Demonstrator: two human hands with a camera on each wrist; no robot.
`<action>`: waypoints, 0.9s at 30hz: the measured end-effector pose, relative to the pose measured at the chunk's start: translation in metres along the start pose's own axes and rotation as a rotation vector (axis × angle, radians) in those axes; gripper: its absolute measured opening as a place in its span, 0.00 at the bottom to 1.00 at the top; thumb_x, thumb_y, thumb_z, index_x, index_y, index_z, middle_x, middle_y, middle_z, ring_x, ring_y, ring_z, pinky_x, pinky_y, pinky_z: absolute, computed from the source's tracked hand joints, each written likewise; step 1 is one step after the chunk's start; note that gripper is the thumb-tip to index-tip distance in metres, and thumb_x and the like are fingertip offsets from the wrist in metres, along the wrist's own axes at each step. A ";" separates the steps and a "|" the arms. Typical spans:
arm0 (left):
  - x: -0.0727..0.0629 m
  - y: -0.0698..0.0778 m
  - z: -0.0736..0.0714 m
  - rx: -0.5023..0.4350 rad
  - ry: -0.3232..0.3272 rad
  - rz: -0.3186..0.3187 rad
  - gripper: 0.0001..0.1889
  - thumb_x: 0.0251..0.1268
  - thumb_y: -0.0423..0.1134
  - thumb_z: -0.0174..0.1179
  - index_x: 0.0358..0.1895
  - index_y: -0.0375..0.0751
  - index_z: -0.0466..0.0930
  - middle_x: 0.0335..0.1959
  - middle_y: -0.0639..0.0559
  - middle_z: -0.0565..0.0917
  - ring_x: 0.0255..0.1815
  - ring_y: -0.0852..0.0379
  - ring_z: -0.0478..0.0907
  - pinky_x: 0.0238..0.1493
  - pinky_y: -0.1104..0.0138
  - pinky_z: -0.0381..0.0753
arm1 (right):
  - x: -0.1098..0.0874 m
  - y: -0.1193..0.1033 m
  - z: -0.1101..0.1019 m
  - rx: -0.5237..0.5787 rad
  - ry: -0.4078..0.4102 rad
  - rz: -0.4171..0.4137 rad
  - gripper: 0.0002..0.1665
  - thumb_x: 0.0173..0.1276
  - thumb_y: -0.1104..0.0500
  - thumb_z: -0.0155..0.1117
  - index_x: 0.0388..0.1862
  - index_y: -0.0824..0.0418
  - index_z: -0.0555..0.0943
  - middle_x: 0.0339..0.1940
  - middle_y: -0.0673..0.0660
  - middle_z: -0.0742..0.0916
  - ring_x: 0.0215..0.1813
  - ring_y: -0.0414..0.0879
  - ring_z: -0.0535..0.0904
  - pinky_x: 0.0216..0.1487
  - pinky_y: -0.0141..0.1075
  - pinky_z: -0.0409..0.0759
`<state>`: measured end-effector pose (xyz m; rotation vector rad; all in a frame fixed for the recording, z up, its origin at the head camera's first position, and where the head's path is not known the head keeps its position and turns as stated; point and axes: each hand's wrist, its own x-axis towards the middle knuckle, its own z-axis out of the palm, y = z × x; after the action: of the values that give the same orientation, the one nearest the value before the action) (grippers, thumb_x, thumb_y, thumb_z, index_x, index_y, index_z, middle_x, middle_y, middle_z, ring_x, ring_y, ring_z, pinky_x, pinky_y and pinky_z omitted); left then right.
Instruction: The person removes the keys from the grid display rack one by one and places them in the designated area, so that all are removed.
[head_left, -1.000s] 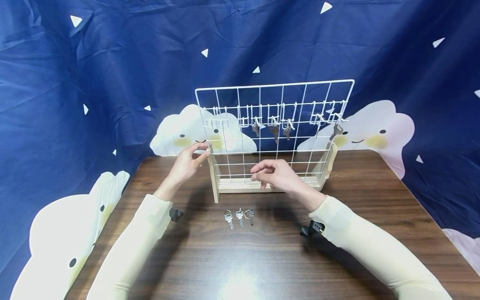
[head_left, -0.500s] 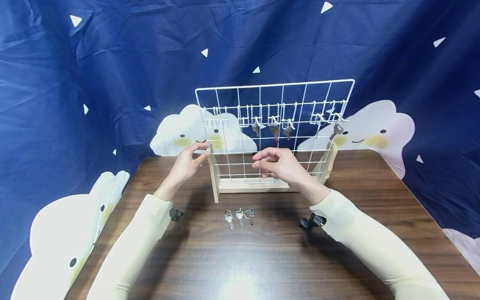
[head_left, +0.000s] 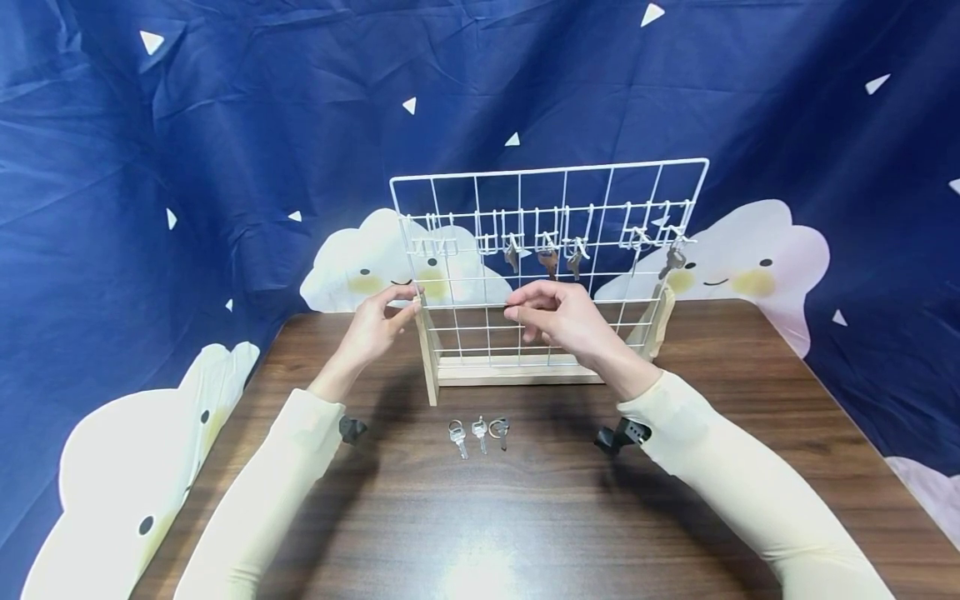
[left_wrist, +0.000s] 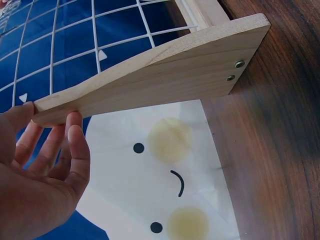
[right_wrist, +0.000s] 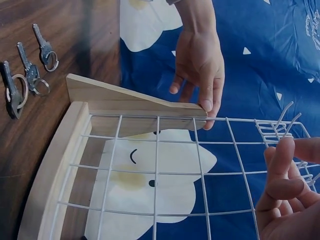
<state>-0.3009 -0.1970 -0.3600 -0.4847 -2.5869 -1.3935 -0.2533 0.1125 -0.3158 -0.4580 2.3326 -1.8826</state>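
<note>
The left hand [head_left: 378,325] pinches the upper end of the wooden end panel [left_wrist: 160,80], thumb on the upper edge and fingers on the outer side. The right hand [head_left: 566,321], well apart from it, is poised on the near side of the white wire grid [head_left: 566,169], below the hooks [head_left: 487,243], fingers bent and thumb close to the index finger; whether a small item sits between those tips cannot be told. Several hanging keys [head_left: 549,262] are on hooks at the middle and right of the grid, and three loose keys [head_left: 480,431] lie in a row on the table [head_left: 480,508] in front of the wooden base bar [head_left: 517,375]. The main hazard is probably contact from below: if the right hand rises too near the grid, its knuckles may strike a hanging key and lift the ring off its hook. An off-axis push at a hook could also unseat that hook from the wires. Should the left hand release or pull unevenly under such load, the rack may slide or rock, setting the keys swinging. A dropped ring could land among the loose keys and disturb their row.
</note>
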 end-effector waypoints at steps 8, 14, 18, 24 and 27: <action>0.000 0.000 -0.001 0.015 0.000 -0.005 0.18 0.73 0.43 0.60 0.62 0.45 0.78 0.61 0.42 0.81 0.48 0.42 0.86 0.37 0.64 0.86 | 0.006 -0.005 0.001 -0.049 0.037 -0.112 0.14 0.67 0.54 0.71 0.48 0.57 0.84 0.30 0.47 0.89 0.26 0.46 0.82 0.18 0.30 0.70; 0.000 -0.001 0.000 0.018 0.001 -0.009 0.18 0.73 0.43 0.60 0.62 0.45 0.78 0.61 0.42 0.81 0.48 0.42 0.86 0.41 0.54 0.88 | 0.010 -0.008 0.003 -0.033 0.088 -0.134 0.15 0.67 0.55 0.70 0.50 0.58 0.84 0.32 0.47 0.89 0.25 0.44 0.81 0.16 0.29 0.68; 0.000 -0.001 0.000 0.018 0.004 -0.006 0.18 0.73 0.43 0.60 0.62 0.45 0.78 0.61 0.42 0.81 0.48 0.42 0.86 0.42 0.51 0.88 | 0.012 -0.009 0.003 -0.009 0.126 -0.137 0.17 0.68 0.55 0.70 0.53 0.58 0.83 0.37 0.46 0.89 0.24 0.41 0.82 0.16 0.27 0.69; -0.001 0.001 0.000 -0.002 0.000 -0.010 0.18 0.73 0.43 0.59 0.62 0.45 0.78 0.62 0.42 0.81 0.49 0.41 0.86 0.46 0.43 0.85 | 0.014 -0.010 0.003 0.057 0.149 -0.129 0.20 0.68 0.58 0.68 0.58 0.60 0.81 0.47 0.52 0.89 0.24 0.40 0.83 0.18 0.26 0.71; -0.001 0.000 0.000 0.002 0.000 -0.007 0.18 0.73 0.43 0.59 0.63 0.44 0.78 0.62 0.42 0.80 0.49 0.41 0.86 0.46 0.44 0.86 | 0.015 -0.010 0.003 0.048 0.169 -0.140 0.21 0.68 0.60 0.67 0.59 0.60 0.80 0.52 0.55 0.88 0.25 0.41 0.83 0.19 0.27 0.71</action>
<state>-0.3000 -0.1969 -0.3601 -0.4765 -2.5921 -1.3935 -0.2649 0.1032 -0.3055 -0.4868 2.4096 -2.1134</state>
